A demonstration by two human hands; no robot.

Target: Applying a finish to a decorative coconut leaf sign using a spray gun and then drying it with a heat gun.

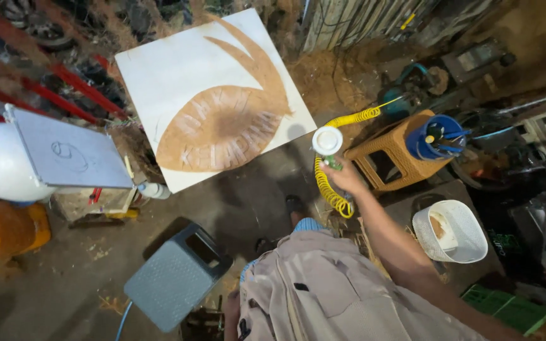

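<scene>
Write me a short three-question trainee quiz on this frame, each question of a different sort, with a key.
1. True or false: the right hand holds a tool with a round white cup on top.
2. Multiple choice: the yellow coiled hose hangs nearest which thing? A) the orange woven stool B) the grey plastic stool C) the white basket
3. Fill in: the brown shape is painted on a ____ square board.

Key
1. True.
2. A: the hose runs just beside the orange stool.
3. White.
The left hand is out of view.
</scene>
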